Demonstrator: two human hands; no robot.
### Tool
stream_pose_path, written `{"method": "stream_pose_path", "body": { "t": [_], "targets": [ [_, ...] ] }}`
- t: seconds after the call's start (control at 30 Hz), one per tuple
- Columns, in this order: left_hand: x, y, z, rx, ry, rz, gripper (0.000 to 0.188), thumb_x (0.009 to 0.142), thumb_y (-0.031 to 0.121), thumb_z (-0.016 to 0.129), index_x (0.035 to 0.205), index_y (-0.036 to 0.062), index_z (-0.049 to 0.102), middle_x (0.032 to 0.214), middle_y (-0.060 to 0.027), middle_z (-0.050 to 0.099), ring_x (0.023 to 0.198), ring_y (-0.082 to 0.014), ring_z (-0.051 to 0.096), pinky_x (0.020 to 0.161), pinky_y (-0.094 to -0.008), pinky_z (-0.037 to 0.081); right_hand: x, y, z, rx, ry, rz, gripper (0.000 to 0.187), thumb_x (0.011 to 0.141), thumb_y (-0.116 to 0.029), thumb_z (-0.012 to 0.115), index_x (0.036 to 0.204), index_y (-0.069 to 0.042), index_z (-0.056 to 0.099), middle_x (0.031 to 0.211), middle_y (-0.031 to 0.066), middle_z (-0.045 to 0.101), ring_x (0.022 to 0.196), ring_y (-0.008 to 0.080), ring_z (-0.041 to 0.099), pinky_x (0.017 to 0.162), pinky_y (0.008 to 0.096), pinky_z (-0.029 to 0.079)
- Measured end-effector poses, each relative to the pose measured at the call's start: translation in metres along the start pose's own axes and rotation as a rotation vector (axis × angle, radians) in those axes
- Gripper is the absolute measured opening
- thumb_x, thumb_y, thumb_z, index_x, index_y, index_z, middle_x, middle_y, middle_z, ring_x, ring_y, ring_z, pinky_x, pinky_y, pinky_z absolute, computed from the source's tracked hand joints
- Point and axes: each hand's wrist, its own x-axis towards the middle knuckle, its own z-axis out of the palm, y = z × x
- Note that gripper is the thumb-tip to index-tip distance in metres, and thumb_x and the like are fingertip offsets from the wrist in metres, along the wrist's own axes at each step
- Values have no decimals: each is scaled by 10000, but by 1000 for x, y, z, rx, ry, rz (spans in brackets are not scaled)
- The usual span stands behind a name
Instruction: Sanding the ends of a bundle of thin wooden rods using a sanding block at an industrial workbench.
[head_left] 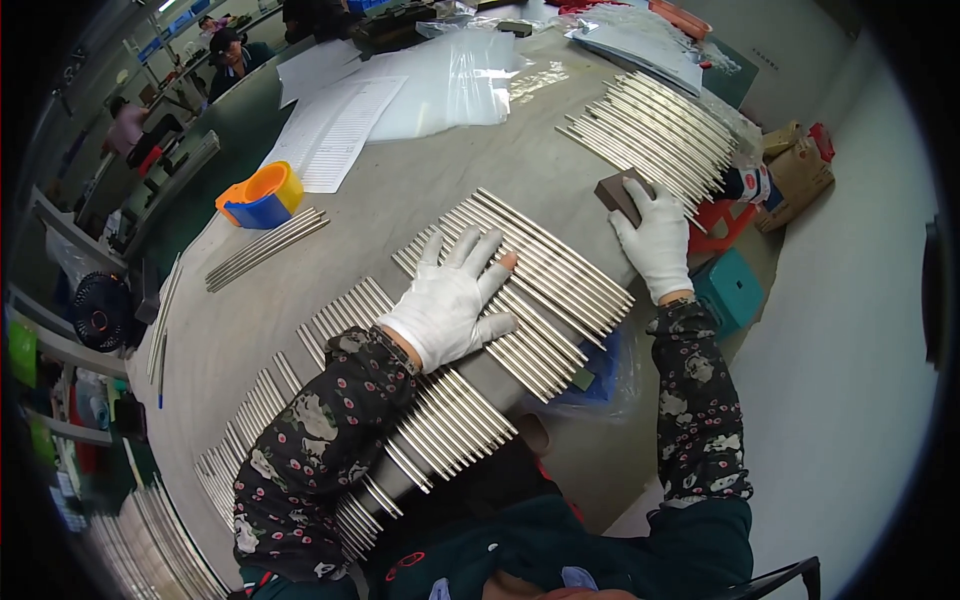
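My left hand (pixel 450 300), in a white glove with one fingertip bare, lies flat with fingers spread on a row of shiny metal rods (pixel 545 262). More rods (pixel 455 425) lie side by side below that hand and on under my left forearm. To the right, my gloved right hand (pixel 655 235) is closed around a dark brown rectangular block (pixel 618 196), thumb on its near side. The block rests on the grey table (pixel 440 165) beside another row of rods (pixel 655 130) at the far right. Its far end is partly covered by my fingers.
An orange-and-blue tape dispenser (pixel 262 195) stands at the left by a few loose rods (pixel 267 250). Printed sheets (pixel 335 130) and clear plastic bags (pixel 450 85) lie farther back. Beyond the table's right edge are a teal stool (pixel 728 290) and a cardboard box (pixel 800 180). People sit far left.
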Motion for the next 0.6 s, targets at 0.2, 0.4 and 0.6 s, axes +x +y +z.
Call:
{"method": "stream_pose_path", "body": {
  "t": [0.2,0.4,0.6],
  "targets": [
    [6,-11,-2,42,-14,-40,673,888,535,444,1370,66,407,1444,-169,332,1363,-342,266,1090,-582,196,1,-5,0,9,23,-11,477,736,-361,685,1173,-177,631,1103,175,581,955,347,571,795,430,504],
    [23,-9,4,-3,39,-30,691,881,528,459,1373,47,395,1443,-171,334,1364,-335,264,1092,-570,204,-1,0,1,2,25,-14,482,737,-364,685,1177,-175,629,1101,176,581,961,348,569,798,433,503],
    [44,-14,7,-2,64,2,701,884,533,449,1383,46,382,1443,-163,337,1369,-325,259,1100,-551,202,0,-3,0,0,36,-24,477,737,-359,686,1174,-176,630,1108,180,581,963,352,569,803,429,502]
  ]
}}
